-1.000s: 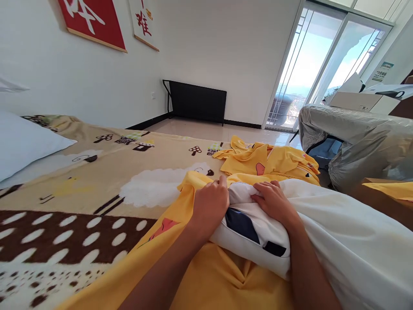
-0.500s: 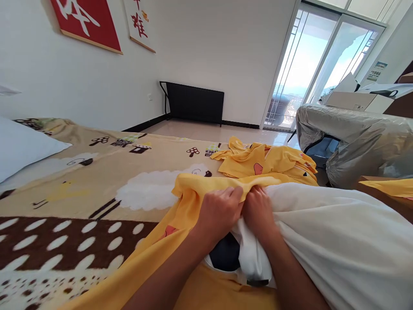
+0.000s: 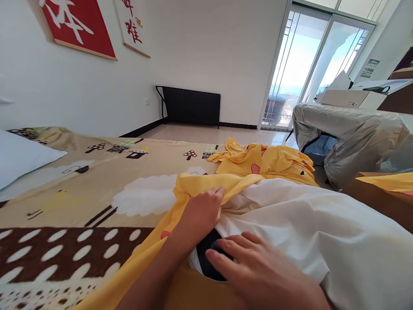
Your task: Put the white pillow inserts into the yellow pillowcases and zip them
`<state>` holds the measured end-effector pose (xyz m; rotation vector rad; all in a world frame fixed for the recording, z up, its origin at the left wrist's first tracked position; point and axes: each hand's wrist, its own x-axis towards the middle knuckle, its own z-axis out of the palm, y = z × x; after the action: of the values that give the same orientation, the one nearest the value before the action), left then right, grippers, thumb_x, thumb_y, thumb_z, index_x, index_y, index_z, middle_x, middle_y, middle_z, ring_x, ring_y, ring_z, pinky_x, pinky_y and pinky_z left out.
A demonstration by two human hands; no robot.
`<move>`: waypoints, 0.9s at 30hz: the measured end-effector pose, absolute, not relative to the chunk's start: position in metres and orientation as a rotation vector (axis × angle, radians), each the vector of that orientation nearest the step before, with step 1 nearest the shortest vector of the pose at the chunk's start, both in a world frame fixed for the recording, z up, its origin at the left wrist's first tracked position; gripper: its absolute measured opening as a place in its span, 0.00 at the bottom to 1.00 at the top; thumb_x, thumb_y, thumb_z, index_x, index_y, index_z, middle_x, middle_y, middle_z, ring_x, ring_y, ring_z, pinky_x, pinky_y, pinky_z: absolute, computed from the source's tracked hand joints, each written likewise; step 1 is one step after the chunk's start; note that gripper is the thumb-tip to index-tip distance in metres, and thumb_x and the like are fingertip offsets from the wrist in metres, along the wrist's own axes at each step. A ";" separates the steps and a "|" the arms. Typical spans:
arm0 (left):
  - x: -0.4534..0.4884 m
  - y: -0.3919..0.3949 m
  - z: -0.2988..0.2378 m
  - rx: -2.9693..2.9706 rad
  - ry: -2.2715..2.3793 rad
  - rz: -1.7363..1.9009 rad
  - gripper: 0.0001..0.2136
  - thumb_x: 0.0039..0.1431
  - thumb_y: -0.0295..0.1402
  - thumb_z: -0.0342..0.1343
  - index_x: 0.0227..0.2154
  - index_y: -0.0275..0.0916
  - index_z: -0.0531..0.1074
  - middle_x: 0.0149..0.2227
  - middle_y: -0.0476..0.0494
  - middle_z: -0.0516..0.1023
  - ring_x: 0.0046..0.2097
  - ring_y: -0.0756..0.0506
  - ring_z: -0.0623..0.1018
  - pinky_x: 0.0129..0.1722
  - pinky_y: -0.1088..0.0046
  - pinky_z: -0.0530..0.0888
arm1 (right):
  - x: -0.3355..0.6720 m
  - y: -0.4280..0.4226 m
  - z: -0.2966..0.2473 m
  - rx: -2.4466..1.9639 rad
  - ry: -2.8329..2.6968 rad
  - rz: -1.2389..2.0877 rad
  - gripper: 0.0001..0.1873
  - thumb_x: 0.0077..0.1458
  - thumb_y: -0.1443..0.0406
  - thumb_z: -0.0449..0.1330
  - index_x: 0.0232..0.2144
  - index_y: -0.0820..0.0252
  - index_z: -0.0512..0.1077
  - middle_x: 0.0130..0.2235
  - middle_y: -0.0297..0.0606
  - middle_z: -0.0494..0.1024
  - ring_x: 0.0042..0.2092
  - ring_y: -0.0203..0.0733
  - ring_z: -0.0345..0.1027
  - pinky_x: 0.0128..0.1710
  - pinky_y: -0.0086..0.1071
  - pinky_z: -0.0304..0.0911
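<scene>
A yellow fabric cover [image 3: 222, 183] lies across the near side of the bed, partly over a bulky white cloth item [image 3: 309, 219] on the right. My left hand [image 3: 203, 209] is closed around the cover's edge, where yellow meets white. My right hand [image 3: 254, 262] is slightly blurred, its fingers spread low in front of the white cloth. Beneath its fingertips shows a dark patch [image 3: 208, 258], perhaps clothing; whether they touch it I cannot tell. More yellow printed fabric [image 3: 264, 161] lies crumpled just beyond the cover.
A beige blanket [image 3: 155, 161] with sheep prints covers the bed, and a white pillow [image 3: 26, 157] sits at far left. To the right are a plastic-wrapped piece of furniture [image 3: 351, 125] with boxes on top and a cardboard box [image 3: 377, 200] holding yellow cloth.
My right hand has let go of the cloth edge and moved down toward me, its fingers opening. My left hand keeps its hold, slightly further left. The white cloth has spread out.
</scene>
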<state>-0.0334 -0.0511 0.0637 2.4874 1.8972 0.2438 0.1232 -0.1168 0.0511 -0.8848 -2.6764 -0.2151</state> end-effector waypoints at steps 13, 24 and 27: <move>-0.060 -0.046 0.065 2.450 2.036 0.167 0.11 0.52 0.21 0.43 0.34 0.38 0.68 0.38 0.40 0.75 0.39 0.43 0.75 0.35 0.69 0.67 | 0.106 -0.082 0.044 -1.411 -2.651 -0.115 0.15 0.47 0.74 0.56 0.39 0.60 0.70 0.39 0.43 0.76 0.42 0.47 0.69 0.41 0.37 0.58; -0.075 -0.045 0.071 2.267 1.951 -0.020 0.06 0.53 0.31 0.46 0.25 0.39 0.67 0.30 0.43 0.76 0.29 0.46 0.72 0.26 0.72 0.60 | 0.123 -0.054 0.050 -1.469 -2.539 0.143 0.25 0.46 0.78 0.49 0.43 0.54 0.72 0.40 0.37 0.77 0.44 0.43 0.68 0.40 0.33 0.53; -0.076 -0.046 0.077 2.246 1.912 -0.080 0.07 0.52 0.31 0.47 0.22 0.39 0.66 0.28 0.45 0.75 0.27 0.47 0.71 0.25 0.72 0.58 | 0.126 -0.050 0.050 -1.454 -2.540 0.193 0.25 0.46 0.77 0.50 0.45 0.54 0.71 0.41 0.38 0.77 0.45 0.43 0.68 0.41 0.32 0.53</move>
<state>-0.0764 -0.0464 0.0771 2.2464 1.9121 -0.0800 0.1264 -0.0503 0.0499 -1.4538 -2.5397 0.1928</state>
